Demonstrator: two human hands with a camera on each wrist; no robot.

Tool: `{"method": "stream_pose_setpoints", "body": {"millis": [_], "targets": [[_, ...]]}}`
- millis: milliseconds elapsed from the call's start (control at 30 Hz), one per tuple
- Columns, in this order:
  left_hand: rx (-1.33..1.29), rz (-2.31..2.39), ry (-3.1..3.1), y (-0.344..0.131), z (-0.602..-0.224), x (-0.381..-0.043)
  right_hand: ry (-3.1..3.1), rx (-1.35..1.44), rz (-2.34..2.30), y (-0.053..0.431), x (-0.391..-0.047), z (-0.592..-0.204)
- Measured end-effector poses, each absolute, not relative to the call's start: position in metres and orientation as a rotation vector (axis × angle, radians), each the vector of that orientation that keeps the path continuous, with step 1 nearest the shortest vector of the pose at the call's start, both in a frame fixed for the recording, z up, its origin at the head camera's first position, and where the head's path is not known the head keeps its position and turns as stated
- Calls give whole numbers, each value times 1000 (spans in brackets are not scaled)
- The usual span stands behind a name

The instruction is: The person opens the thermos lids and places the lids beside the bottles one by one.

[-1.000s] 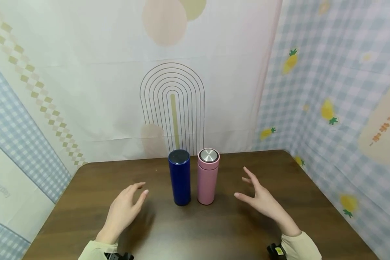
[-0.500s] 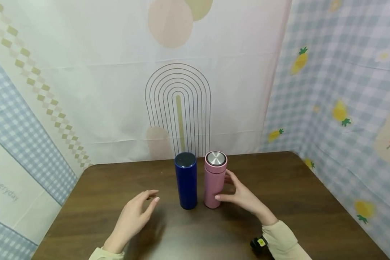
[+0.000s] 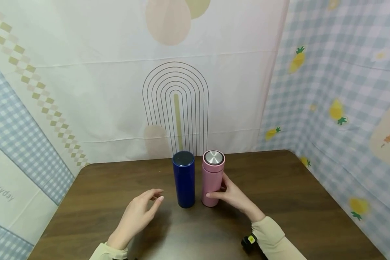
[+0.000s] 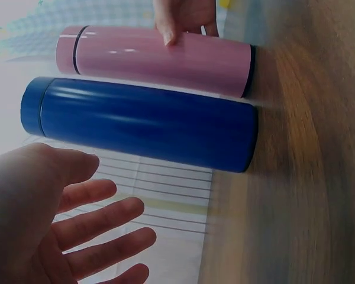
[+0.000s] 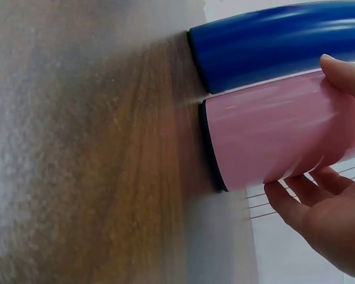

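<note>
Two thermos bottles stand upright side by side on the brown table. The pink thermos (image 3: 212, 184), with a silver disc on its lid, is on the right; the blue thermos (image 3: 184, 184), dark on top, is on the left with a narrow gap between them. My right hand (image 3: 235, 196) grips the pink thermos low on its right side, thumb across the front and fingers behind, as the right wrist view also shows. My left hand (image 3: 138, 213) hovers left of the blue thermos, fingers relaxed and apart from it, holding nothing.
The wooden table (image 3: 94, 202) runs back to a white patterned cloth (image 3: 117, 90) hanging close behind the bottles. A checked cloth with pineapples (image 3: 318, 79) hangs along the right side.
My right hand has moved left from beside the pink thermos and taken hold of it. My left hand has come closer to the blue thermos. Both bottles stay upright on the table.
</note>
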State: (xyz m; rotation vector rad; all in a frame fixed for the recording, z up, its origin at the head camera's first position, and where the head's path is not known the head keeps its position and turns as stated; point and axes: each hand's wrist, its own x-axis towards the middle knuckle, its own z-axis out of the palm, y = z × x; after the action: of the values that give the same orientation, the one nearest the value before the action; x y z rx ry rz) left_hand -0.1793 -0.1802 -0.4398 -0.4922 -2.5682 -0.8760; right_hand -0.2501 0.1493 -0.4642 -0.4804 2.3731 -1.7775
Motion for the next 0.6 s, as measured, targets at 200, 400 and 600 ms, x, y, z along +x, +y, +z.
{"method": "stream_pose_setpoints", "body": {"millis": [200, 400, 600], "targets": [[-496, -898, -2581, -182, -440, -180, 2383, -445, -1821, 150, -246, -464], [-520, -917, -2607, -181, -439, -179, 2428, -417, -1856, 162, -233, -461], [-522, -911, -2602, -182, -438, -177, 2480, -400, -1889, 184, -220, -444]]}}
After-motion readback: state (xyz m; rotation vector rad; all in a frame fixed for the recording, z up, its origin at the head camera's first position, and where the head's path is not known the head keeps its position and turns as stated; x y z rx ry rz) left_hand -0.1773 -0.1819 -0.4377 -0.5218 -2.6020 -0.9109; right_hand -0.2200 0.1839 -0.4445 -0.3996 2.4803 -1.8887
